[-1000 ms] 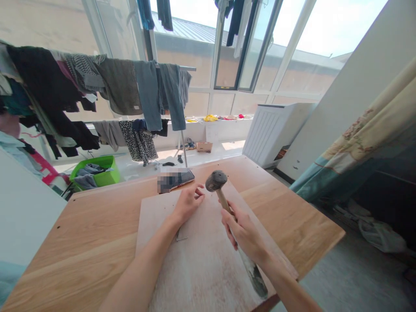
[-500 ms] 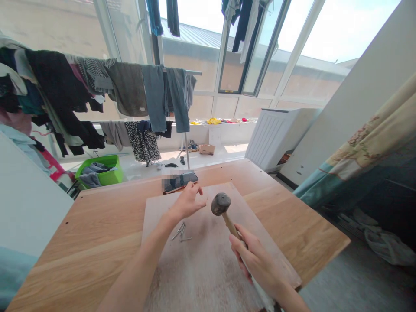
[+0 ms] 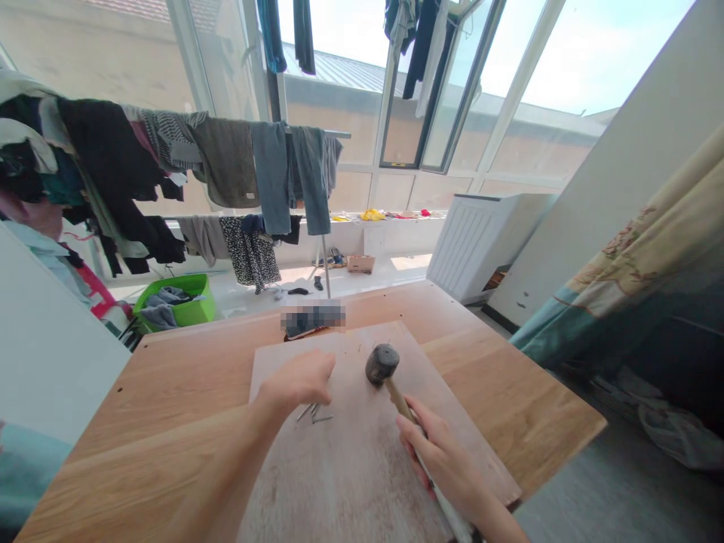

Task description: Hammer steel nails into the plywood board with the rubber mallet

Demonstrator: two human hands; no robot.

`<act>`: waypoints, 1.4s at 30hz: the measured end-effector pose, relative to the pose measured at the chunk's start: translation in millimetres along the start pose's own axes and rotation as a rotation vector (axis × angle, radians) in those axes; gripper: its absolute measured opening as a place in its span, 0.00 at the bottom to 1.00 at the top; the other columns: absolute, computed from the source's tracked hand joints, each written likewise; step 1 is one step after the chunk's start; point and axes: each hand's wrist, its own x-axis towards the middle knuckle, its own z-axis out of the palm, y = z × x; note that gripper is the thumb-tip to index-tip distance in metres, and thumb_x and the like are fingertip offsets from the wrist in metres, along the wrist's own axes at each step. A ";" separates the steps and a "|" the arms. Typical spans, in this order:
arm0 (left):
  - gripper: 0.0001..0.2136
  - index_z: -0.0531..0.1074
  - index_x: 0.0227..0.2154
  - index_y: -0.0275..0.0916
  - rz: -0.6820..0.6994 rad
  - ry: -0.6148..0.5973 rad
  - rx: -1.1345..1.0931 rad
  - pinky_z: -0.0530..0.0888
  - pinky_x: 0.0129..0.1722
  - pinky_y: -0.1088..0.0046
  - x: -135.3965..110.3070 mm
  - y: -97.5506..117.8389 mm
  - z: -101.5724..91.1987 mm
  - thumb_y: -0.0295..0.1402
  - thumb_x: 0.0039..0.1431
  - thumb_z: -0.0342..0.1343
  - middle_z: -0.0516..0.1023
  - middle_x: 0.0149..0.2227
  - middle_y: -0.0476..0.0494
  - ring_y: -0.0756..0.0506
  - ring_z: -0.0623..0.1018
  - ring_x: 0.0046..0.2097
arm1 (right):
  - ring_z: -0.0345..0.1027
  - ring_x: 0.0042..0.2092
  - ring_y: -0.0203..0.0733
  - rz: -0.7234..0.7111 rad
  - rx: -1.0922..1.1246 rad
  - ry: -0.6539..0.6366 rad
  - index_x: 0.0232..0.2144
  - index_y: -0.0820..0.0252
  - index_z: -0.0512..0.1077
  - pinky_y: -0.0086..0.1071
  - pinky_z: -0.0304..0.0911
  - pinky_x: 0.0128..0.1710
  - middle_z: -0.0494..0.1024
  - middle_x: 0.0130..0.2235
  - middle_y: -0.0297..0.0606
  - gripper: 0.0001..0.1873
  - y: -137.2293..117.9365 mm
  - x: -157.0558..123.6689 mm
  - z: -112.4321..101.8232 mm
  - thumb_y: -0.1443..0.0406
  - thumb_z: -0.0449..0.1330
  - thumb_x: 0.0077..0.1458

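Note:
My right hand (image 3: 441,460) is wrapped round the wooden handle of a hammer (image 3: 382,365), whose dark head rests low over a pale worn board (image 3: 362,452) on the wooden table (image 3: 170,392). My left hand (image 3: 299,381) hovers over a small pile of nails (image 3: 314,413) on the board, fingers curled downward. What the fingertips touch or hold is hidden. The left hand sits just left of the hammer head.
A phone (image 3: 311,320) lies on the table beyond the board. Behind stands a drying rack full of clothes (image 3: 226,166), a green laundry basket (image 3: 181,302), a white cabinet (image 3: 480,234) and a curtain (image 3: 633,256) at the right. The table edge (image 3: 566,452) is close at right.
The hammer head has dropped from raised to near the board. My left hand has pulled back from the far part of the board and curled down over the nails.

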 end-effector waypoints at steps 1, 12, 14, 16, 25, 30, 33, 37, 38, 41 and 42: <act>0.11 0.72 0.33 0.38 0.000 -0.004 0.002 0.62 0.26 0.71 -1.1 1.8 -1.4 0.28 0.41 0.60 0.78 0.34 0.43 0.42 0.76 0.34 | 0.55 0.15 0.29 -0.010 0.002 -0.005 0.55 0.59 0.64 0.20 0.53 0.10 0.63 0.23 0.23 0.22 1.0 0.5 0.1 0.53 0.51 0.64; 0.10 0.74 0.35 0.38 0.039 0.034 0.027 0.66 0.31 0.70 -7.5 15.2 -3.1 0.24 0.46 0.58 0.79 0.38 0.40 0.40 0.78 0.39 | 0.55 0.15 0.28 -0.033 0.020 -0.011 0.53 0.58 0.66 0.20 0.52 0.09 0.63 0.23 0.23 0.20 2.8 1.0 1.3 0.55 0.51 0.65; 0.12 0.74 0.36 0.38 0.064 0.029 -0.004 0.65 0.29 0.70 -8.2 11.4 -4.2 0.27 0.45 0.60 0.79 0.36 0.41 0.40 0.77 0.38 | 0.55 0.15 0.28 -0.033 0.021 -0.013 0.53 0.58 0.66 0.20 0.52 0.09 0.63 0.23 0.23 0.20 1.3 0.4 1.1 0.55 0.51 0.65; 0.13 0.73 0.36 0.38 0.076 0.014 -0.012 0.64 0.28 0.70 -9.1 9.3 -4.7 0.29 0.43 0.62 0.79 0.35 0.43 0.41 0.77 0.37 | 0.55 0.15 0.28 -0.036 0.022 -0.014 0.54 0.59 0.65 0.20 0.52 0.09 0.63 0.23 0.23 0.20 0.0 0.1 0.9 0.55 0.51 0.65; 0.08 0.74 0.29 0.39 0.094 0.027 -0.014 0.58 0.25 0.71 -2.6 14.0 5.4 0.25 0.42 0.57 0.77 0.32 0.44 0.43 0.74 0.32 | 0.55 0.14 0.29 -0.023 -0.005 -0.009 0.55 0.59 0.65 0.20 0.52 0.09 0.63 0.22 0.23 0.22 -1.5 -0.5 1.5 0.54 0.51 0.64; 0.08 0.76 0.28 0.39 0.249 0.075 -0.326 0.62 0.26 0.75 8.6 -6.4 7.4 0.25 0.45 0.55 0.74 0.26 0.50 0.48 0.72 0.29 | 0.55 0.15 0.29 -0.011 -0.030 0.018 0.55 0.60 0.65 0.21 0.53 0.09 0.63 0.22 0.23 0.23 -0.4 0.1 1.8 0.54 0.51 0.64; 0.10 0.78 0.30 0.37 0.280 0.092 -0.475 0.66 0.29 0.76 16.2 -17.7 11.2 0.26 0.46 0.53 0.75 0.27 0.49 0.48 0.74 0.31 | 0.56 0.15 0.30 -0.014 -0.027 0.010 0.56 0.61 0.64 0.21 0.53 0.09 0.62 0.22 0.23 0.24 -2.3 0.4 1.8 0.54 0.51 0.64; 0.13 0.79 0.36 0.37 0.273 0.015 -0.509 0.68 0.29 0.76 21.5 -22.7 16.7 0.28 0.48 0.55 0.78 0.29 0.48 0.48 0.75 0.31 | 0.55 0.15 0.29 -0.014 -0.014 0.002 0.55 0.63 0.65 0.21 0.52 0.09 0.62 0.22 0.23 0.24 -4.2 -0.5 1.7 0.54 0.51 0.63; 0.14 0.79 0.39 0.37 0.272 0.008 -0.511 0.68 0.29 0.76 21.6 -22.8 17.1 0.28 0.48 0.56 0.78 0.29 0.48 0.48 0.75 0.30 | 0.54 0.15 0.29 -0.016 -0.012 -0.001 0.55 0.63 0.65 0.20 0.52 0.09 0.62 0.22 0.22 0.24 -3.9 -0.9 1.6 0.54 0.51 0.63; 0.18 0.78 0.44 0.38 0.265 0.005 -0.537 0.69 0.29 0.77 19.5 -23.2 15.9 0.29 0.48 0.57 0.80 0.31 0.48 0.48 0.76 0.31 | 0.54 0.15 0.29 -0.020 -0.010 -0.001 0.56 0.62 0.64 0.20 0.52 0.10 0.62 0.22 0.22 0.24 -1.6 -2.0 1.3 0.54 0.50 0.64; 0.18 0.78 0.45 0.38 0.263 0.001 -0.545 0.70 0.29 0.77 18.4 -23.5 14.9 0.29 0.48 0.58 0.81 0.31 0.48 0.48 0.77 0.31 | 0.55 0.15 0.29 -0.020 -0.012 0.004 0.56 0.61 0.64 0.20 0.52 0.10 0.62 0.22 0.22 0.24 -1.0 -2.2 1.3 0.54 0.50 0.64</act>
